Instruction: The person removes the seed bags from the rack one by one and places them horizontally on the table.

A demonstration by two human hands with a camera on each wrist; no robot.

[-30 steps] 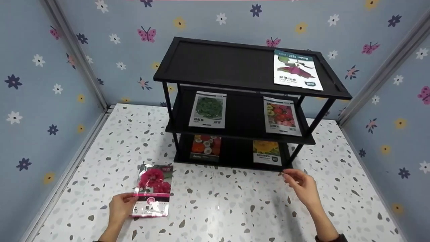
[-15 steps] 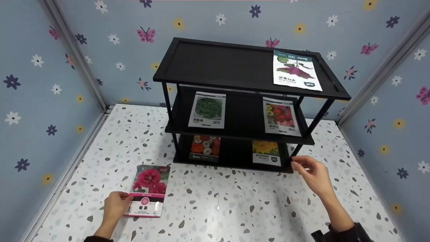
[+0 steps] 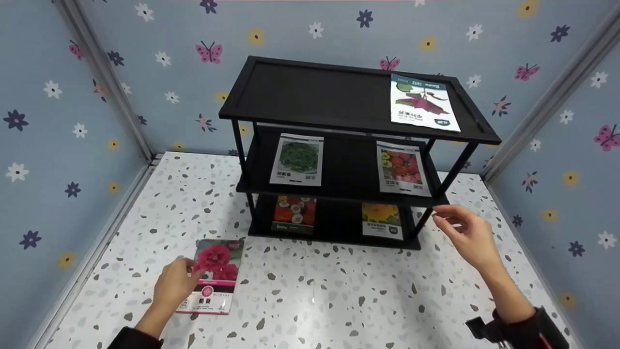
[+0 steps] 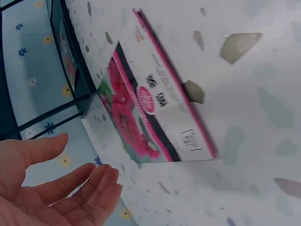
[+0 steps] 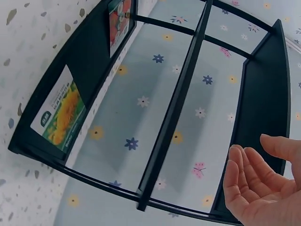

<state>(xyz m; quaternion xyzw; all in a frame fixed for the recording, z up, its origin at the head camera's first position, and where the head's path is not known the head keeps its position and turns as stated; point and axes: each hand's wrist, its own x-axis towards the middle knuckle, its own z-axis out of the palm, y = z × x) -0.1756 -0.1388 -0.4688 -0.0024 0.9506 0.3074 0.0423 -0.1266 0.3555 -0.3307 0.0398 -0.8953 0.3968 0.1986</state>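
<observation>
My left hand [image 3: 173,285], fingers loosely bent and holding nothing, hangs at 8 o'clock by the left edge of a pink-flower packet [image 3: 216,277], which lies flat on the speckled white surface [image 3: 312,300] at 7 o'clock. At 12 o'clock a black three-tier rack [image 3: 310,94] bears a green-leaf packet [image 3: 297,160] on its middle tier's left, a red-and-yellow packet [image 3: 401,169] on that tier's right and a purple-and-white packet [image 3: 424,103] atop the right end; at 4 o'clock my right hand [image 3: 470,237], fingers loosely curved and empty, hangs near the rack's front-right post [image 3: 457,168].
</observation>
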